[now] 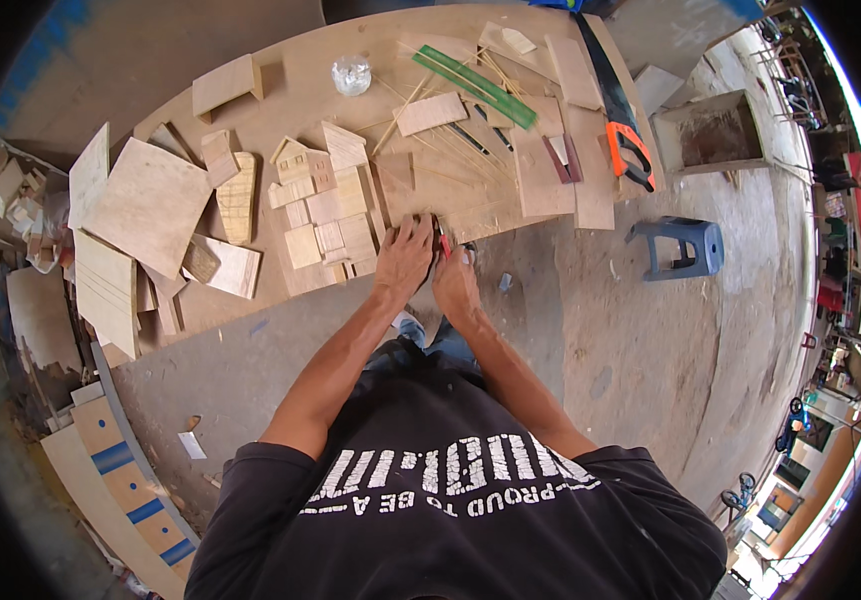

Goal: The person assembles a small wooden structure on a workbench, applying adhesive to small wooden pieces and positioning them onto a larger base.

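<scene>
At the near edge of the wooden worktable (490, 215), my two hands work close together. My right hand (457, 287) is closed round a small red and black tool (443, 243), whose kind I cannot make out. My left hand (406, 252) lies on the table edge beside it, fingers bent down and close together; whatever is under them is hidden. Just left of that hand stands a little house front (322, 203) built of pale wood blocks. Thin wooden sticks (440, 160) and a small wood block (432, 114) lie beyond my hands.
A handsaw (630, 150) with an orange handle lies at the table's right end, near a green ruler (475, 87). A clear glass (351, 75) stands at the back. Wood boards (145, 205) are piled on the left. A blue stool (680, 250) stands on the floor to the right.
</scene>
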### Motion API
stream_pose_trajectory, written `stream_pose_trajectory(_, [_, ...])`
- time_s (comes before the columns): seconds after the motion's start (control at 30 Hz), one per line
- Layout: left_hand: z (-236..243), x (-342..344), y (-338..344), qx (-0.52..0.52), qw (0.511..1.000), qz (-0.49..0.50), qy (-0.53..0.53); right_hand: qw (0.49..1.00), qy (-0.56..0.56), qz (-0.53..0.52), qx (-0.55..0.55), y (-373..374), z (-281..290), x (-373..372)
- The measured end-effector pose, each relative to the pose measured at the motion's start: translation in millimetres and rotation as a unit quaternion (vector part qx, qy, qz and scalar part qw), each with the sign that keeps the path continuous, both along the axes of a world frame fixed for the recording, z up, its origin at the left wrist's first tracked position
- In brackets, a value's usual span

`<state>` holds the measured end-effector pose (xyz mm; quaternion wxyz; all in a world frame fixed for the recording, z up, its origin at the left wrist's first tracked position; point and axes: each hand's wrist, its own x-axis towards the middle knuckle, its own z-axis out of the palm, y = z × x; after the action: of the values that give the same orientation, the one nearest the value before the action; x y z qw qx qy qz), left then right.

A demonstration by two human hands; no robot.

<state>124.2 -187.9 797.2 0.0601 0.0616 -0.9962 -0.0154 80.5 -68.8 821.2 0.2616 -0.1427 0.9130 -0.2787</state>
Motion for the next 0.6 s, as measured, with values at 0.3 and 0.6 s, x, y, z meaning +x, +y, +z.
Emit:
stream_pose_trajectory(0.3, [6, 1, 1, 0.005, 1.000, 0.005, 0.005, 1.000, 0.022, -0.013, 0.004, -6, -13, -2])
stream_pose_trajectory(0.6, [15, 5, 5, 0.192, 0.976, 0.059, 0.080, 0.994, 0.055, 0.029, -0.094, 12, -34, -14])
